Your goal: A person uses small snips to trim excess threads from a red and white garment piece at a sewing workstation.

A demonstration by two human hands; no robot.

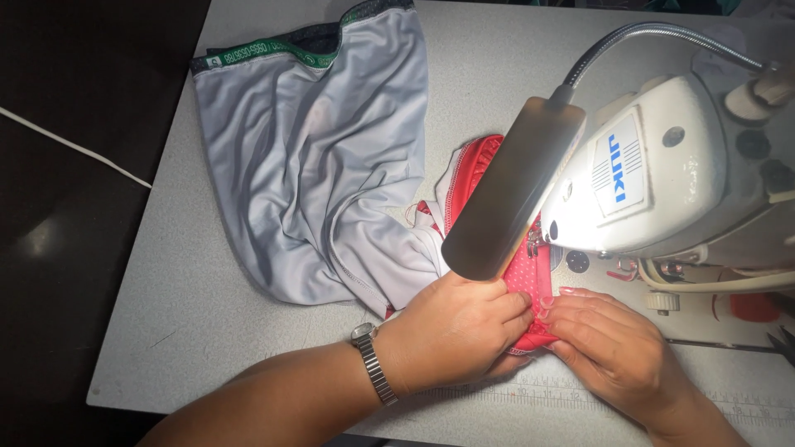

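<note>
A grey stretchy garment (pixel 319 157) with a dark and green waistband lies spread over the table, joined to a red perforated fabric piece (pixel 530 281) that runs under the sewing machine (pixel 662 174). My left hand (pixel 455 331), with a metal wristwatch on the wrist, presses down on the red fabric just in front of the machine's needle area. My right hand (pixel 617 348) pinches the same red fabric from the right side, fingertips touching those of the left. The needle itself is hidden behind the lamp.
A long lamp head (pixel 513 186) on a flexible metal arm hangs over the work. The grey table (pixel 190 306) has a printed ruler along its front edge (pixel 563 389). Scissor tips (pixel 778 341) lie at the far right. A dark floor lies to the left.
</note>
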